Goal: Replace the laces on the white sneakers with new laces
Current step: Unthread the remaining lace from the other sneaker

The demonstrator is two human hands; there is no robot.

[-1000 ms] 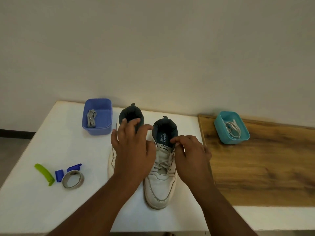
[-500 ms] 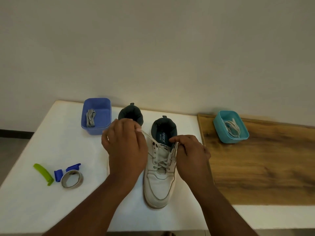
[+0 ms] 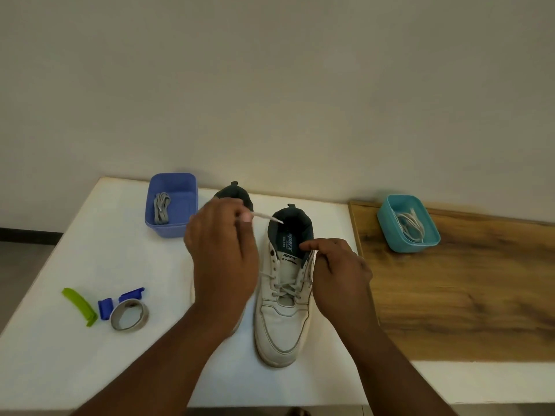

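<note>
Two white sneakers stood side by side on the white tabletop (image 3: 90,235), toes toward you. The right sneaker (image 3: 283,313) was in full view; the left sneaker (image 3: 237,193) was mostly hidden behind your left hand (image 3: 222,259), with only its dark collar showing.

Your left hand was raised above the left sneaker, its fingers (image 3: 244,219) curled and pinching the free end of the old lace (image 3: 267,218). That end ran from your fingertips across to the collar of the right sneaker, its tip over the dark lining. The lower rows of the lace still crossed the eyelets of the right sneaker above the toe box.

Your right hand (image 3: 339,274) rested against the right side of the right sneaker's upper. Its fingers were curled at the eyelet edge near the tongue; whether they pinched the lace or only held the upper could not be told.

A blue bin (image 3: 172,226) stood at the back left of the tabletop, just beside the left sneaker, and held a bundle of grey laces (image 3: 161,207). A teal bin (image 3: 387,223) stood well apart on the wooden board (image 3: 465,295) to the right and held white laces (image 3: 410,225).

At the left front lay a green clip (image 3: 79,306), two blue clips (image 3: 105,309) and a roll of tape (image 3: 129,314), close together.
</note>
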